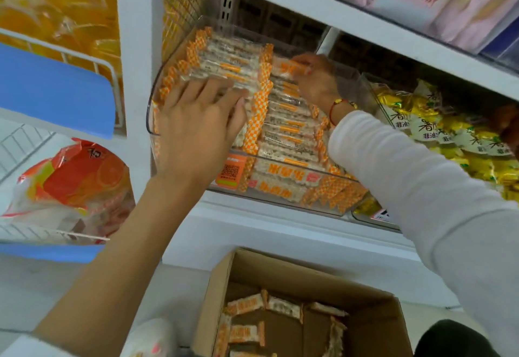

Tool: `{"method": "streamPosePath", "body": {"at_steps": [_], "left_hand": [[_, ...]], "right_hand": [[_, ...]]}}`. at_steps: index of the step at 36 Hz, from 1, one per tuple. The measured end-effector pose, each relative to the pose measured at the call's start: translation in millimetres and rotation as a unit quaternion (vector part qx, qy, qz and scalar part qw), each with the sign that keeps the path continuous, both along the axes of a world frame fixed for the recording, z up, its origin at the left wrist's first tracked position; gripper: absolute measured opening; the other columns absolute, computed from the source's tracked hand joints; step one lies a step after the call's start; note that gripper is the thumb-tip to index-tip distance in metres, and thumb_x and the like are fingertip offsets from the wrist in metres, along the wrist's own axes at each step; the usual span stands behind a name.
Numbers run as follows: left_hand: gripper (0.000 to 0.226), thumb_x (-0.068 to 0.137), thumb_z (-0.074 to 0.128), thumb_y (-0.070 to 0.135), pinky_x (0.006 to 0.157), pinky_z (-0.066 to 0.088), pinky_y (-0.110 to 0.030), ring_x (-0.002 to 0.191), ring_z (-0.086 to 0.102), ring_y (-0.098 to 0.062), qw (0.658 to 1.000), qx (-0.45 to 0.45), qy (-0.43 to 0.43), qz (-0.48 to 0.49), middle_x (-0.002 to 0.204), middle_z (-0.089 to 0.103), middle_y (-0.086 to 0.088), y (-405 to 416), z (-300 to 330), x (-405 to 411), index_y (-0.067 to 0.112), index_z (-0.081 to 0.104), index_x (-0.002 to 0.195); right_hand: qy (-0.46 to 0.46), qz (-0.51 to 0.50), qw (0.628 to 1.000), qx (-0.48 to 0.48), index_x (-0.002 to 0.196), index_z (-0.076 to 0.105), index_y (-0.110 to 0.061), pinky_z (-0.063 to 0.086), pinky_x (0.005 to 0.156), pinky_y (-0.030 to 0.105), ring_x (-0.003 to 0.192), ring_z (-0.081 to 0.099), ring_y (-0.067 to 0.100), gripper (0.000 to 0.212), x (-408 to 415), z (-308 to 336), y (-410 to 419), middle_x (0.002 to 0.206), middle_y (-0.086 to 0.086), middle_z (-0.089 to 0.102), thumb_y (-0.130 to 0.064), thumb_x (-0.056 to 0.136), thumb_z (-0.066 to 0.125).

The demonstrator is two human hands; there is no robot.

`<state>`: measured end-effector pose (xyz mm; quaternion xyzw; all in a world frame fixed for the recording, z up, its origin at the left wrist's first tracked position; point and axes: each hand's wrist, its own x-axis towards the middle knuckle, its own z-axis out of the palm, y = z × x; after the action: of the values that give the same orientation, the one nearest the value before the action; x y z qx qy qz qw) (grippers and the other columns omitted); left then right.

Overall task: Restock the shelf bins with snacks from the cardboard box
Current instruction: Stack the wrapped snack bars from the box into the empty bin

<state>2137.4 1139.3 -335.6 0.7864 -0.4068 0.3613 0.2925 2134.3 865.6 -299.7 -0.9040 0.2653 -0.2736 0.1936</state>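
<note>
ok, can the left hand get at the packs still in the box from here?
Probably yes. The left hand lies flat on the bin's packs, holding nothing; the box below is open-topped, its packs uncovered.

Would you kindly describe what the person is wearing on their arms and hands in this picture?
The left hand and its forearm are bare, with no sleeve showing. The right hand comes out of a long white sleeve, with a red cord bracelet carrying a gold charm at the wrist.

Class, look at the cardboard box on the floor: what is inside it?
Inside the cardboard box lie a few loose orange-and-white snack packets, scattered over bare cardboard bottom. The near end of the box runs out of frame, so anything there cannot be seen.
</note>
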Motion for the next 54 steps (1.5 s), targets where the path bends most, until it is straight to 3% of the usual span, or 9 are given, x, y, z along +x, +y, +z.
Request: {"method": "streamPosePath", "body": {"at_steps": [8, 19, 23, 26, 28, 33, 41, 48, 54], "left_hand": [[0.035, 0.102, 0.037, 0.029, 0.091, 0.037, -0.038, 0.103, 0.060, -0.026, 1.000, 0.005, 0.012, 0.011, 0.116, 0.067, -0.001, 0.9, 1.4, -2.8, 0.021, 0.070, 0.112], [0.035, 0.101, 0.038, 0.029, 0.095, 0.037, -0.038, 0.110, 0.060, -0.022, 1.000, 0.009, 0.028, 0.009, 0.118, 0.067, 0.000, 0.7, 1.1, -4.9, 0.023, 0.070, 0.112], [0.036, 0.100, 0.036, 0.029, 0.096, 0.037, -0.038, 0.111, 0.060, -0.022, 0.999, 0.009, 0.030, 0.010, 0.118, 0.067, -0.001, 1.0, 3.2, -5.3, 0.022, 0.070, 0.111], [0.038, 0.100, 0.035, 0.030, 0.096, 0.036, -0.037, 0.112, 0.059, -0.021, 0.999, 0.018, 0.036, 0.012, 0.118, 0.067, 0.000, 1.0, 3.6, -5.8, 0.023, 0.071, 0.112], [0.039, 0.100, 0.035, 0.030, 0.096, 0.036, -0.037, 0.112, 0.059, -0.021, 0.999, 0.023, 0.037, 0.015, 0.118, 0.067, 0.000, 0.9, 3.6, -6.4, 0.023, 0.071, 0.112], [0.037, 0.100, 0.036, 0.030, 0.096, 0.036, -0.037, 0.110, 0.060, -0.021, 0.999, 0.020, 0.034, 0.014, 0.117, 0.067, 0.000, 1.8, 3.8, -6.4, 0.022, 0.071, 0.111], [0.036, 0.101, 0.036, 0.031, 0.092, 0.036, -0.036, 0.106, 0.060, -0.023, 0.999, 0.024, 0.032, 0.015, 0.115, 0.067, 0.001, 1.1, 4.1, -5.6, 0.024, 0.070, 0.110], [0.039, 0.098, 0.033, 0.033, 0.092, 0.035, -0.037, 0.107, 0.059, -0.023, 0.996, 0.058, 0.068, 0.018, 0.115, 0.066, 0.002, 4.3, 11.0, -7.6, 0.026, 0.069, 0.110], [0.038, 0.098, 0.033, 0.032, 0.098, 0.038, -0.043, 0.111, 0.057, -0.026, 0.986, 0.131, 0.102, 0.028, 0.118, 0.065, 0.000, 6.2, 27.3, -17.9, 0.026, 0.067, 0.115]], "right_hand": [[0.031, -0.062, 0.989, -0.130, 0.130, 0.058, -0.027, 0.042, 0.102, 0.037, 0.123, 0.046, 0.027, 0.052, -4.9, -16.3, -7.3, 0.130, 0.008, 0.053, -0.042, 0.081, 0.070], [-0.037, -0.136, 0.977, -0.161, 0.119, 0.066, -0.030, 0.033, 0.100, 0.034, 0.125, 0.044, 0.029, 0.040, -2.3, -10.3, -3.1, 0.126, 0.005, 0.058, -0.024, 0.079, 0.069], [0.018, -0.154, 0.983, -0.097, 0.126, 0.059, -0.017, 0.042, 0.101, 0.040, 0.120, 0.052, 0.030, 0.065, 2.1, -16.5, -9.7, 0.128, 0.011, 0.058, -0.049, 0.072, 0.075], [0.031, -0.138, 0.989, -0.047, 0.124, 0.061, -0.025, 0.049, 0.097, 0.041, 0.117, 0.057, 0.029, 0.075, 10.3, -21.7, -27.1, 0.128, 0.007, 0.060, -0.069, 0.063, 0.059], [0.031, -0.118, 0.992, -0.016, 0.122, 0.061, -0.032, 0.050, 0.095, 0.032, 0.114, 0.059, 0.025, 0.064, 5.7, -14.7, -17.1, 0.128, 0.003, 0.060, -0.063, 0.066, 0.055], [-0.051, -0.084, 0.995, 0.019, 0.117, 0.067, -0.022, 0.037, 0.080, 0.008, 0.109, 0.061, 0.016, 0.038, -1.6, -10.2, -11.6, 0.120, 0.000, 0.066, -0.010, 0.080, 0.069], [0.074, -0.070, 0.977, -0.188, 0.128, 0.060, -0.018, 0.037, 0.104, 0.037, 0.122, 0.047, 0.030, 0.046, -13.5, -6.3, -7.7, 0.130, 0.011, 0.057, -0.018, 0.082, 0.058], [0.120, -0.013, 0.982, -0.148, 0.138, 0.047, -0.025, 0.048, 0.096, 0.043, 0.118, 0.052, 0.034, 0.057, -35.7, 7.5, 13.8, 0.137, 0.011, 0.050, -0.021, 0.082, 0.056], [0.087, 0.100, 0.987, -0.094, 0.128, 0.060, -0.024, 0.040, 0.105, 0.035, 0.126, 0.047, 0.025, 0.042, -91.2, 19.0, 53.1, 0.135, 0.006, 0.052, -0.018, 0.087, 0.064]]}}
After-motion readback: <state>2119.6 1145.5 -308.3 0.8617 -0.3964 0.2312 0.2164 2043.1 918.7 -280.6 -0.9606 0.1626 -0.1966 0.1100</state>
